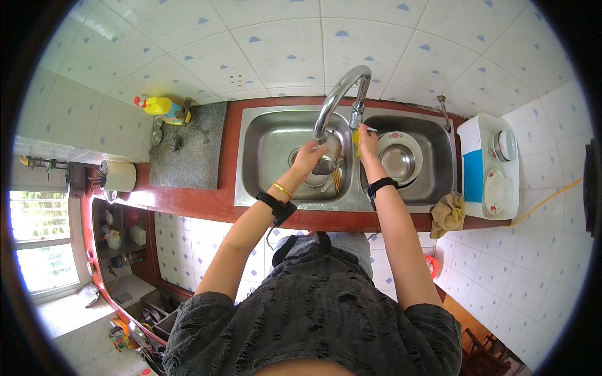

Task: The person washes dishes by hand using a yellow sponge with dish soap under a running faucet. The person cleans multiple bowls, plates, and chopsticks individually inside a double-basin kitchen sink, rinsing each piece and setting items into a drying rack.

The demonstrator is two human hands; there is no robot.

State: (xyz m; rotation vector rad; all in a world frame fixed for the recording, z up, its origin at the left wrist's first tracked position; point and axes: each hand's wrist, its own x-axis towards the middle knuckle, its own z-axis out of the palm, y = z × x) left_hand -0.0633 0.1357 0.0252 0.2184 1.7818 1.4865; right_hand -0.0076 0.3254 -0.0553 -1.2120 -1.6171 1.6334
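My left hand is at the spout end of the chrome faucet, over the left basin of the steel sink; whether its fingers grip the spout I cannot tell. Below it lie a dark metal vessel, a spoon and wooden chopsticks. My right hand is just below the faucet's base, at the divider, with a yellow thing against its fingers and the faucet lever beside them. In the right basin a steel bowl sits inside a flowered white bowl.
At the right stands a white dish rack with bowls, near a brown cloth on the counter edge. A grey stone slab, a yellow spray bottle and a cream container are at the left. Tiled wall rises behind the sink.
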